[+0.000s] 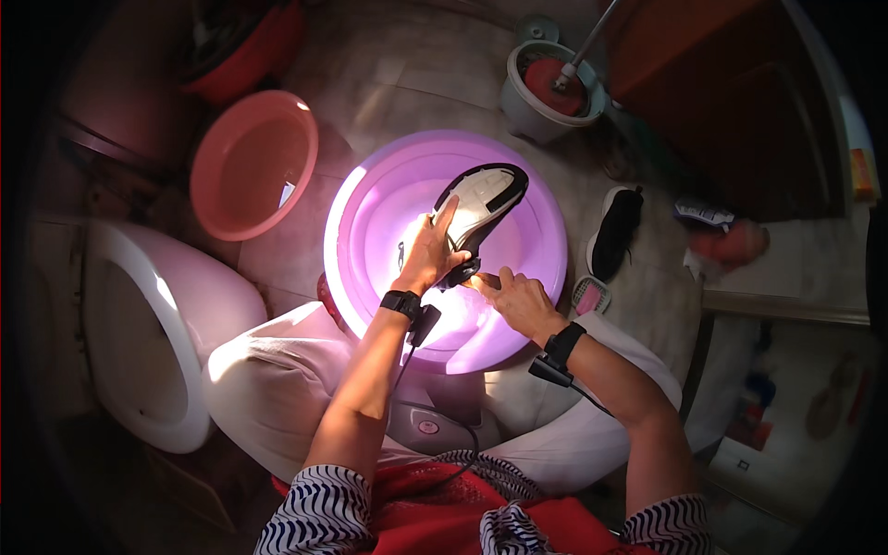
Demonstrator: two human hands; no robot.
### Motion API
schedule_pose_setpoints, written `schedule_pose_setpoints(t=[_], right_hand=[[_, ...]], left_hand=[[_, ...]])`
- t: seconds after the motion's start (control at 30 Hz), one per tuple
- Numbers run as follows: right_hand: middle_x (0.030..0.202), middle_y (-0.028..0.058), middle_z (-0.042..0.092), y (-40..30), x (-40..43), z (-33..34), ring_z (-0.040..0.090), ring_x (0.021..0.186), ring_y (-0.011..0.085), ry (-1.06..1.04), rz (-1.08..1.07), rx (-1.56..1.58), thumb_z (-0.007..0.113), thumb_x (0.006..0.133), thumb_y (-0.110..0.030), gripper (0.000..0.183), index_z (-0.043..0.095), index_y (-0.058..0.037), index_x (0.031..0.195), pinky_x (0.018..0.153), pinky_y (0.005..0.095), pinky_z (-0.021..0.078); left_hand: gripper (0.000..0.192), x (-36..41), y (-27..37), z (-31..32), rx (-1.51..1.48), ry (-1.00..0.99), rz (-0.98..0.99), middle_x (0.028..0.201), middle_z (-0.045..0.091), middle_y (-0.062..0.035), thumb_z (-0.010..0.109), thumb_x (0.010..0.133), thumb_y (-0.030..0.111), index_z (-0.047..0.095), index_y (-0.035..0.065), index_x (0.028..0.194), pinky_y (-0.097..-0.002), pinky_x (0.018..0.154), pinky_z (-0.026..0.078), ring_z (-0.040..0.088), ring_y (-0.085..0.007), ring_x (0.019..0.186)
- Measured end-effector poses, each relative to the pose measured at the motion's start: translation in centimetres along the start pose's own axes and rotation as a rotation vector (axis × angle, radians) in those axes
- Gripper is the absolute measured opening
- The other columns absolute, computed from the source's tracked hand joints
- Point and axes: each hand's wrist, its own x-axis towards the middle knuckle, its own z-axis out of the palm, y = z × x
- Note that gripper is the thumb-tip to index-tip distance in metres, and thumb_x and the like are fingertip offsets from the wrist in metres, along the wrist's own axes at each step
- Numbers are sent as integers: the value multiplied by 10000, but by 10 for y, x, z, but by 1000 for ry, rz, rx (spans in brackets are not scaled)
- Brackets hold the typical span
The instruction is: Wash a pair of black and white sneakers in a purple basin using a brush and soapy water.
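Note:
A black shoe with a white and black sole (pixel 479 194) is held sole-up over a purple plastic basin (pixel 548 243). My left hand (pixel 430 253) grips it around the middle, thumb and fingers across the sole and side. Close to the shoe's dark lower end is my right hand (pixel 517 298), with its fingers bent and their tips in shadow; whether they pinch the shoe or something small cannot be made out. Bright sunlight falls on the basin's near inside, washing out detail there. Both wrists carry black straps with small cabled devices.
A second black shoe (pixel 617 232) lies on the tiled floor to the right, near a soap dish (pixel 602 284) with a pink bar. Beyond stands a mop bucket (pixel 517 104). At the left are an orange-pink basin (pixel 201 187) holding water and a white toilet (pixel 184 368).

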Motion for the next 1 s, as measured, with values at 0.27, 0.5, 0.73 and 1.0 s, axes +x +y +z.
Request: schedule_pose_setpoints(t=[0.27, 0.5, 0.73, 1.0], right_hand=[[807, 163, 510, 20, -13, 40, 590, 597, 281, -79, 111, 101, 498, 839, -193, 392, 457, -140, 1226, 499, 376, 492], [863, 210, 524, 20, -8, 51, 604, 638, 331, -187, 330, 180, 467, 884, -252, 404, 404, -111, 1257, 537, 403, 494], [897, 193, 543, 19, 0, 49, 614, 700, 318, -255, 435, 179, 450, 874, -233, 422, 404, -126, 1280, 603, 402, 506], [1009, 216, 513, 4, 16, 97, 580, 893, 351, -345, 528, 380, 437, 832, -141, 467, 345, -98, 1288, 696, 426, 515]], left_hand=[[935, -3, -49, 19, -112, 27, 45, 1336, 414, -128, 743, 675, 125, 164, 117, 1409, -417, 958, 340, 478, -376, 1068], [945, -22, -34, 15, 594, 63, -18, 1191, 458, -182, 795, 581, 319, 285, 173, 1363, -502, 913, 333, 449, -361, 1025], [1012, -20, -34, -4, 672, -264, -455, 1401, 217, -230, 804, 514, 457, 280, 260, 1358, -598, 986, 225, 249, -436, 1264], [929, -34, -59, 23, 698, -111, -435, 1304, 320, -203, 723, 614, 480, 248, 219, 1368, -576, 857, 361, 373, -392, 1144]])
